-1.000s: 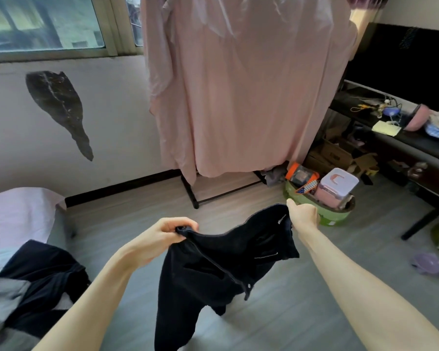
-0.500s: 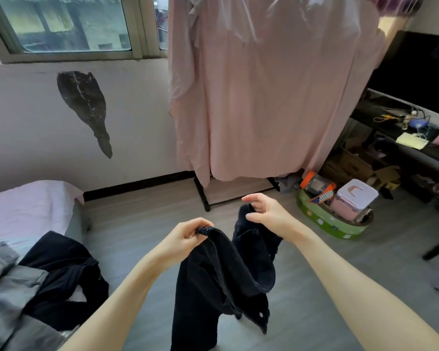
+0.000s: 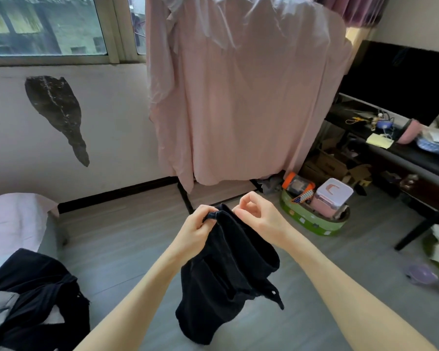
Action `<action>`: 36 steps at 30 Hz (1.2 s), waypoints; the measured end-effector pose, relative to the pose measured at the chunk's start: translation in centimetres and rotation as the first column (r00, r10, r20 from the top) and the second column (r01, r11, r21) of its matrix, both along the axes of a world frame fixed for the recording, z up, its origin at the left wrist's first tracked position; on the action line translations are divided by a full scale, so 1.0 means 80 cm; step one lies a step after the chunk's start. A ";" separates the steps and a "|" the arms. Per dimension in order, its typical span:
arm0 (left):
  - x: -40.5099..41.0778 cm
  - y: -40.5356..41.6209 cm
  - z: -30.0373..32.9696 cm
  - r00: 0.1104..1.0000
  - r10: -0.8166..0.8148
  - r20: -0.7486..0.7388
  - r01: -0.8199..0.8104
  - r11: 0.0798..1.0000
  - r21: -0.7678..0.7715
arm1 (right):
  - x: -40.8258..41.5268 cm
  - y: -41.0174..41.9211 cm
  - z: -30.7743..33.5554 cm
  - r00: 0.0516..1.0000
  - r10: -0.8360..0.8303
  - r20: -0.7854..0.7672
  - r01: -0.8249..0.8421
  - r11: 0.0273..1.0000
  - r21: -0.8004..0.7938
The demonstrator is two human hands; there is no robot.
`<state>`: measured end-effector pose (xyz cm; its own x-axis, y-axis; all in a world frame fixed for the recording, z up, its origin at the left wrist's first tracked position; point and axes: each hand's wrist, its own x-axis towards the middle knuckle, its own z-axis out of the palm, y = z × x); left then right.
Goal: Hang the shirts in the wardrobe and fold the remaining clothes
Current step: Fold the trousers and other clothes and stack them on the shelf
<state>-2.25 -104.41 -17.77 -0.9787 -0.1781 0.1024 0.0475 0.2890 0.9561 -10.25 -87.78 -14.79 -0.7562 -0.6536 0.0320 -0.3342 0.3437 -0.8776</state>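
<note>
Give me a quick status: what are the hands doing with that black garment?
Left hand grips the black garment at its top edge. Right hand pinches the same edge beside it. Garment hangs doubled above the floor. Nothing in the way.

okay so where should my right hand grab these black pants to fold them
Pinch the free waistband corner of the black pants from the right, just beside the left hand. That edge stands up at the top while the legs hang below, and the right hand is already there.
</note>
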 end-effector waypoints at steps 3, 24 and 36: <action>-0.009 0.003 0.000 0.996 0.083 -0.031 -0.081 0.995 0.064 | -0.005 0.029 -0.009 0.987 0.161 -0.011 -0.156 0.969 0.191; 0.019 -0.041 0.074 0.986 0.130 -0.106 -0.123 0.990 0.074 | -0.025 0.010 0.029 0.854 0.072 -0.516 -0.020 0.994 0.105; 0.014 -0.004 0.048 0.965 0.192 -0.177 -0.194 0.981 0.008 | -0.045 0.032 0.008 0.879 0.011 -0.477 0.099 0.974 0.206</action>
